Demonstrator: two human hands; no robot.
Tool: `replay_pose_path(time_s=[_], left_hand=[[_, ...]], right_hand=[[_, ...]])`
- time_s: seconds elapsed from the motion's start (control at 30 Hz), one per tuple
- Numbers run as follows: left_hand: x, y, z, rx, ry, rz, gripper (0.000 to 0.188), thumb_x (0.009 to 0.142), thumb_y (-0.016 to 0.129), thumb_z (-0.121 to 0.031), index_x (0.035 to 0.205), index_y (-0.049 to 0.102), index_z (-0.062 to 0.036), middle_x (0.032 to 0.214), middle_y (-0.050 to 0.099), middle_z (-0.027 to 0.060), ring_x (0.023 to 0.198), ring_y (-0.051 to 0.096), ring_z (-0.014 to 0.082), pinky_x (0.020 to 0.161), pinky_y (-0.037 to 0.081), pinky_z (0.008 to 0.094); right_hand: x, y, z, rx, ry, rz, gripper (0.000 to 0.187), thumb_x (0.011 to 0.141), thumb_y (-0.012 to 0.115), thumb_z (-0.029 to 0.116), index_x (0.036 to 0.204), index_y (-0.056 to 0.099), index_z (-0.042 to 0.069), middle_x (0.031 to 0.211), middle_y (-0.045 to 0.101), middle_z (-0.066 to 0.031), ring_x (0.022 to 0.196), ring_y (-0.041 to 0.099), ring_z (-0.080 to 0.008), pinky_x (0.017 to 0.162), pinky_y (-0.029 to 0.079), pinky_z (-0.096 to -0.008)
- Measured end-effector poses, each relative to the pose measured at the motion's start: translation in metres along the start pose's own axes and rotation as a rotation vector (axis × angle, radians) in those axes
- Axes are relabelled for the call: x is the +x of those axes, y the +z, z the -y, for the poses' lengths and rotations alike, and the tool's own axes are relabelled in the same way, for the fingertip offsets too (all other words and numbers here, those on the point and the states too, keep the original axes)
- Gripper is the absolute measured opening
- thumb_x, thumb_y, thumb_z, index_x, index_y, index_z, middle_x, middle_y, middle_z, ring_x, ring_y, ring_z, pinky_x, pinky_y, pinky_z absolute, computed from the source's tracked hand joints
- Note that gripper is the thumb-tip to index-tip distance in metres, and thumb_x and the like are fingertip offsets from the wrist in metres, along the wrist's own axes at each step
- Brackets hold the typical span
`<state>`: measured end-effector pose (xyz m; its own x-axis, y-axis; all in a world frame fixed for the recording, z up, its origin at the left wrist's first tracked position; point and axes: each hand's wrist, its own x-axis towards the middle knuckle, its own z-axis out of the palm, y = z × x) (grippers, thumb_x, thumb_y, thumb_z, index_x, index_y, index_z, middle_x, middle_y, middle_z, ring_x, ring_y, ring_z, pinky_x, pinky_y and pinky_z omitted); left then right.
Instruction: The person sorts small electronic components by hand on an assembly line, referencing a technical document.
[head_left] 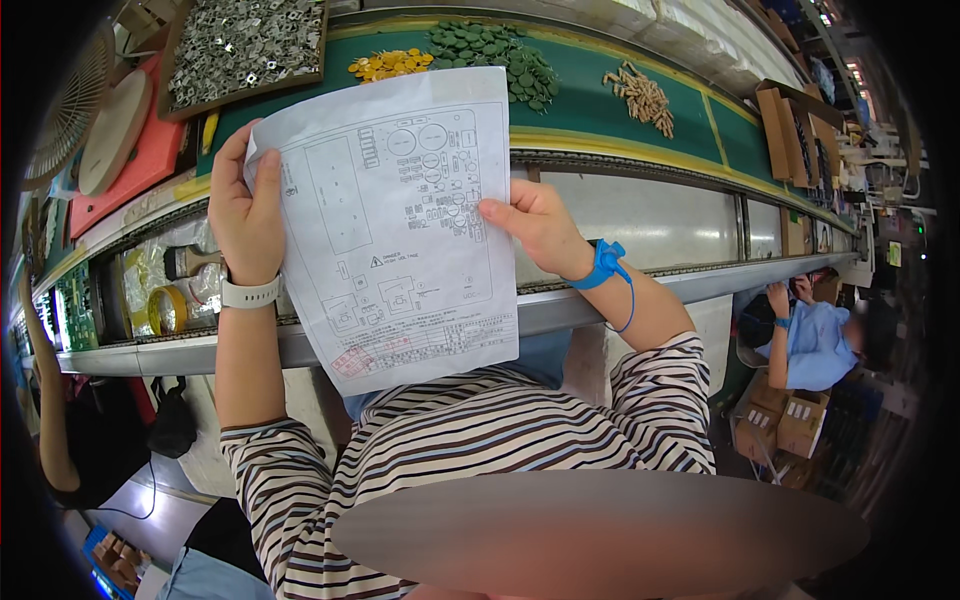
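Note:
A white paper sheet (400,280) printed with a circuit-board layout drawing hangs between my hands, slightly tilted, with red stamps near its lower left. My left hand (250,215) grips its left edge, thumb in front and fingers behind. On the right edge, my right hand (538,225) pinches the paper with the thumb over the drawing. The sheet hides part of the green belt (570,125) behind it. Beyond the paper lie piles of orange disc-shaped components (390,65), green disc-shaped components (500,60) and small tan parts (640,97).
An open box (245,45) of small metal pieces stands at the far left, near a fan (70,105). Below the rail (700,283) are a brush (190,262) and yellow tape (167,308). Cardboard dividers (790,130) stand far right. Other people (810,340) sit on both sides.

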<state>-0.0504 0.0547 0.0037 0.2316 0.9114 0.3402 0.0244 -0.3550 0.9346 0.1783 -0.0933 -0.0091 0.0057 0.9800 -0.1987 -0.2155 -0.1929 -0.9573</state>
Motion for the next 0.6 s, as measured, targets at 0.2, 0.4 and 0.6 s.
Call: replay_pose_path(time_s=[0.2,0.4,0.6], left_hand=[[-0.0001,-0.0007,-0.0038,0.02,0.024,0.002,0.028,0.082,0.05,-0.006,0.108,0.045,0.002,0.1,0.051,0.0065,0.089,0.047,0.0097,0.078,0.037,0.0203],[0.0,0.0,-0.0042,0.018,0.043,0.008,0.027,0.082,0.05,-0.006,0.108,0.045,0.0019,0.1,0.051,0.006,0.088,0.048,0.0095,0.078,0.037,0.0206],[0.0006,-0.0004,-0.0041,0.065,0.058,-0.002,0.027,0.082,0.05,-0.006,0.107,0.046,0.0019,0.1,0.052,0.0064,0.088,0.048,0.01,0.078,0.037,0.0207]], right_hand=[[0.0002,0.0011,0.0012,-0.025,0.023,-0.011,0.024,0.083,0.05,0.011,0.102,0.054,-0.003,0.093,0.058,-0.0041,0.08,0.052,-0.0072,0.071,0.044,-0.022],[0.0004,0.0007,0.0011,-0.026,0.023,0.005,0.024,0.083,0.05,0.011,0.102,0.053,-0.003,0.093,0.058,-0.0042,0.08,0.052,-0.0071,0.071,0.044,-0.022],[0.0012,-0.0002,0.0005,0.002,0.023,0.019,0.024,0.083,0.05,0.011,0.102,0.053,-0.003,0.093,0.058,-0.0044,0.081,0.052,-0.0073,0.071,0.043,-0.0224]])
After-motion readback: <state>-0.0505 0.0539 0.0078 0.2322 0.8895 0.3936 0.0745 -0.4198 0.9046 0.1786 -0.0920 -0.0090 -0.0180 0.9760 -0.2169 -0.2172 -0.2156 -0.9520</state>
